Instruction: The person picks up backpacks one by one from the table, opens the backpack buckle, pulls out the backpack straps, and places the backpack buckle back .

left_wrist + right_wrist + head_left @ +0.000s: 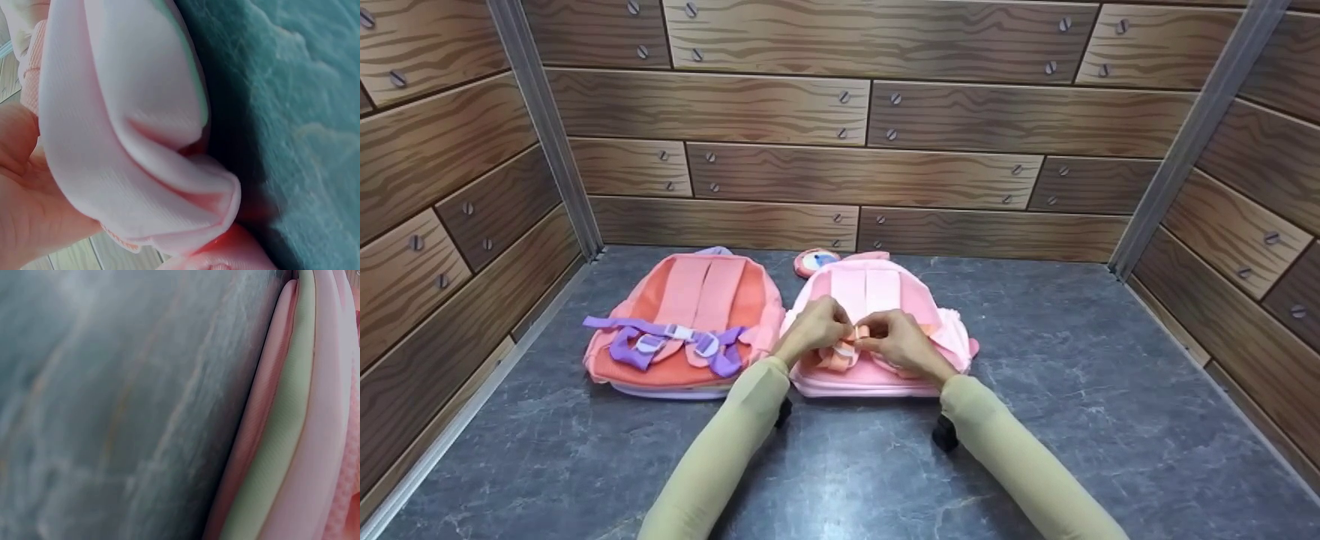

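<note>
A light pink backpack (864,279) lies on the dark table with its shoulder-strap side up. Over its lower middle, my left hand (816,327) and right hand (903,342) meet at an orange strap (835,363). Fingers and thumb of each hand pinch the strap, close together; whether a buckle sits between the fingertips is too small to tell. In the left wrist view, part of the left hand (39,214) shows behind a fold of pale pink cloth (140,157). The right wrist view shows the bag's layered pink and green edge (281,422), the right hand mostly out of frame.
Left of the pink bag lies a coral backpack (765,300) with purple straps (634,349) joined by a white buckle (680,332). A round plush piece (814,261) pokes out behind the pink bag. Wood-patterned walls (855,112) enclose the grey marbled table (1080,375) on three sides.
</note>
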`<state>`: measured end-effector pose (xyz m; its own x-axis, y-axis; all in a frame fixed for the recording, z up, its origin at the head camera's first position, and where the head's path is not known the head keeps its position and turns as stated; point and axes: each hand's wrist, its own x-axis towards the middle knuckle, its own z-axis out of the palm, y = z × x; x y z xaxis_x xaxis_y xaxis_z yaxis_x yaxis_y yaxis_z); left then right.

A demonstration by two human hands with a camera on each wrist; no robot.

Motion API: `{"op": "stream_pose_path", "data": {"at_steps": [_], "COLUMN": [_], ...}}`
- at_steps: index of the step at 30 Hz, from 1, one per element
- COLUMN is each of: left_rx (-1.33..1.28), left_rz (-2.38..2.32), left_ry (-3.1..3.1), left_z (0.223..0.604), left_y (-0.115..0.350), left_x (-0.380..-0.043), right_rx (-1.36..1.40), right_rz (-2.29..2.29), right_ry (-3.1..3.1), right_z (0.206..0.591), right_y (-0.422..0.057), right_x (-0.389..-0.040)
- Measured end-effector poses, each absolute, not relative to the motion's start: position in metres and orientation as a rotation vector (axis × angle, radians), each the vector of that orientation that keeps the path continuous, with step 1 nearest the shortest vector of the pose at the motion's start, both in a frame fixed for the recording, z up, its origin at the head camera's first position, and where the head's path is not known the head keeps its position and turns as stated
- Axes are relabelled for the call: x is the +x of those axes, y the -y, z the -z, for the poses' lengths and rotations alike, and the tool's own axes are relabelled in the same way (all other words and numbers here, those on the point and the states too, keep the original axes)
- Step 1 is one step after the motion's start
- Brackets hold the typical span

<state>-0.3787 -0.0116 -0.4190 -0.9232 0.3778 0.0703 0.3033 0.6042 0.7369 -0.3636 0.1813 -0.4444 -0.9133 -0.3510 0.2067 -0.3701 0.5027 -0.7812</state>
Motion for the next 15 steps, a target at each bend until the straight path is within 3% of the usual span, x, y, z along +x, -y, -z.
{"op": "stream_pose_path", "data": {"at_steps": [15], "left_rx": [0.605], "left_rz": [-1.245], "left_ry": [-2.702], "left_z": [0.4178], "left_y": [0.0164], "left_x": [-0.3792], "right_rx": [0.649], "right_rz": [-1.404], "right_ry": [2.7], "right_z": [0.4448], "right_y": [-0.1822], "right_x": [-0.3643]}}
